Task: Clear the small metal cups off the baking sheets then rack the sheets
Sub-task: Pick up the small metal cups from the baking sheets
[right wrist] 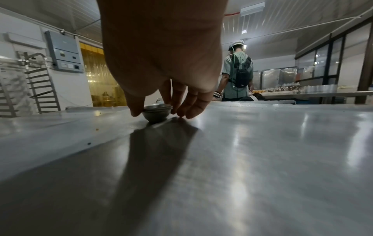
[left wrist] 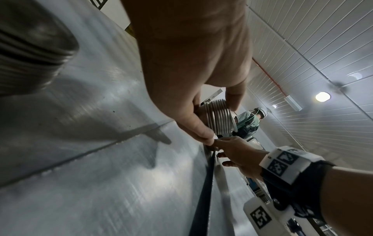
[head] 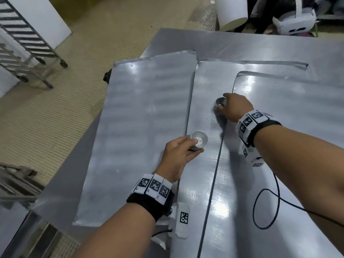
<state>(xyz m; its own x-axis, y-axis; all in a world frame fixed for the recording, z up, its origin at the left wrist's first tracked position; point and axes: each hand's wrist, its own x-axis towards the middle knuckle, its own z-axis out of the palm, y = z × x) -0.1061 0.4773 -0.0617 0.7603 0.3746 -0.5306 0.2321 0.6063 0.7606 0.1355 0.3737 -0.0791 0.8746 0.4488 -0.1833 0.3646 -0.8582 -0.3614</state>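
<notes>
Three flat baking sheets lie side by side on the steel table: a left sheet [head: 139, 127], a middle sheet [head: 204, 86] and a right sheet [head: 288, 108]. My left hand [head: 197, 146] grips a nested stack of small metal cups [head: 199, 140] just above the seam between the left and middle sheets; the stack's ribbed rims [left wrist: 219, 118] show between thumb and fingers. My right hand [head: 219, 107] reaches forward, thumb and fingers curled round a small metal cup [right wrist: 156, 113] that stands on the middle sheet by the right sheet's edge [head: 220, 101].
A wheeled tray rack [head: 28, 43] stands on the tiled floor at the far left. A white bucket [head: 232, 13] and a white headset [head: 294, 21] sit beyond the table. A black cable [head: 266, 207] loops over the right sheet. A person [right wrist: 238, 71] stands at a far counter.
</notes>
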